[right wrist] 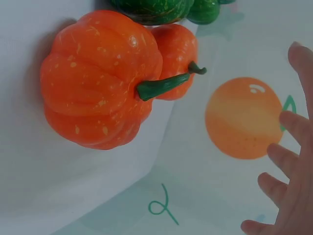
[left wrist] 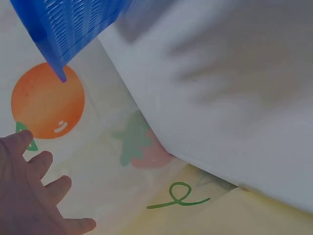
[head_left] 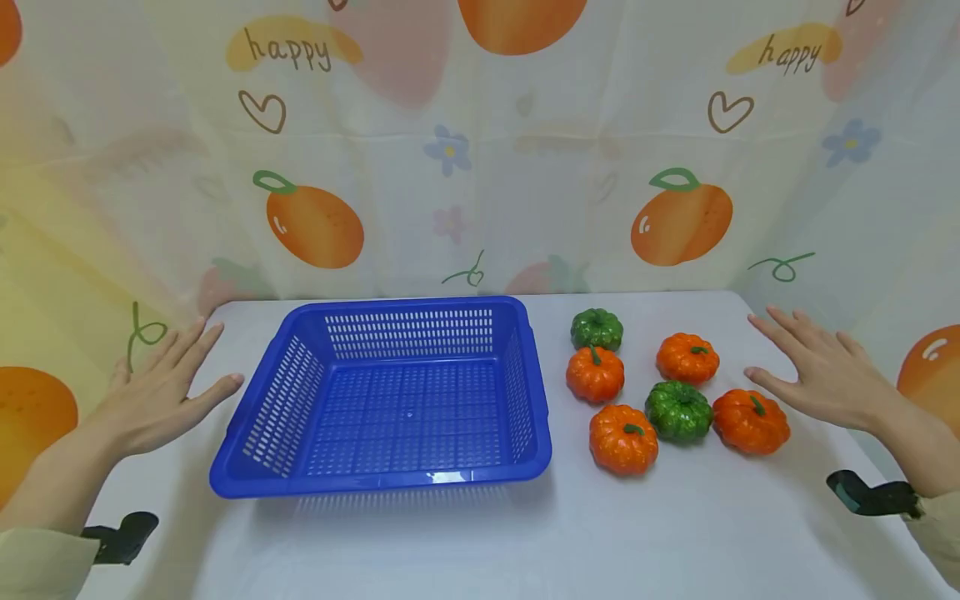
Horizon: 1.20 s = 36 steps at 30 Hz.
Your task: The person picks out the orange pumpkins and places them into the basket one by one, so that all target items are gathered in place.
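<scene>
My left hand (head_left: 153,400) hovers with spread fingers to the left of a blue plastic basket (head_left: 378,483), touching nothing. On the other side, my right hand (head_left: 828,371) is held with its fingers spread, just beyond an orange pumpkin (head_left: 750,422) and apart from it. Several small pumpkins lie to the right of the basket: a green one (head_left: 597,330) at the back, another green one (head_left: 678,412) in the middle, and more orange ones (head_left: 624,440) around them. In the right wrist view an orange pumpkin (right wrist: 98,83) with a green stem lies close below that hand.
A white table (head_left: 480,542) carries the basket and pumpkins. Behind it hangs a pale curtain (head_left: 480,108) printed with oranges, hearts and flowers. Dark bands (head_left: 123,537) show at both wrists beside the light sleeves.
</scene>
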Motion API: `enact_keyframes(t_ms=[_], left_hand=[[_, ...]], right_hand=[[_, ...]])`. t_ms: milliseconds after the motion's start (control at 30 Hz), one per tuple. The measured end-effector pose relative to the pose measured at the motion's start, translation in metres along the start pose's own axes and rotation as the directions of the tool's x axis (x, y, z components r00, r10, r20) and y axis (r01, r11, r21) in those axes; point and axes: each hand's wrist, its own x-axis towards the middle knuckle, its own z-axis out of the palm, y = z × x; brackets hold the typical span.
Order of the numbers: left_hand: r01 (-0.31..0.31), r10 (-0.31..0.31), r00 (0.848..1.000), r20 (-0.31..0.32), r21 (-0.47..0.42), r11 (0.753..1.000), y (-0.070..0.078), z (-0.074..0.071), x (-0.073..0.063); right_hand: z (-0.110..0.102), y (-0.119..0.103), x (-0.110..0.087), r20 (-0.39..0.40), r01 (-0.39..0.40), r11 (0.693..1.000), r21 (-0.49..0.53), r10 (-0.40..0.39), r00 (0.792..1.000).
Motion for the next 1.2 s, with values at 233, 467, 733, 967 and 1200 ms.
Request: enact_keyframes(t_ms=[233, 467, 733, 967, 1200], left_hand=[[0.010, -0.011, 1.000, -0.024, -0.070, 0.998, 0.000, 0.001, -0.001], [-0.006, -0.007, 0.998, -0.064, -0.192, 0.981, -0.002, 0.004, -0.001], [0.007, -0.031, 0.997, -0.077, -0.290, 0.957, -0.003, 0.003, -0.004], [0.008, -0.041, 0.995, -0.086, -0.352, 0.936, -0.003, 0.002, -0.004], [0.051, -0.087, 0.993, -0.076, -0.391, 0.919, -0.003, 0.003, -0.007]], right_hand=[[0.000, 0.001, 0.001, -0.080, 0.055, 0.998, -0.021, -0.057, 0.995], [0.004, 0.001, -0.004, -0.150, 0.067, 0.997, 0.049, -0.059, 0.987], [0.011, 0.003, -0.010, -0.196, 0.058, 0.993, 0.100, -0.037, 0.980], [0.017, 0.009, -0.015, -0.246, 0.077, 0.983, 0.165, -0.035, 0.969], [0.020, 0.010, -0.022, -0.238, 0.052, 0.970, 0.238, 0.006, 0.971]])
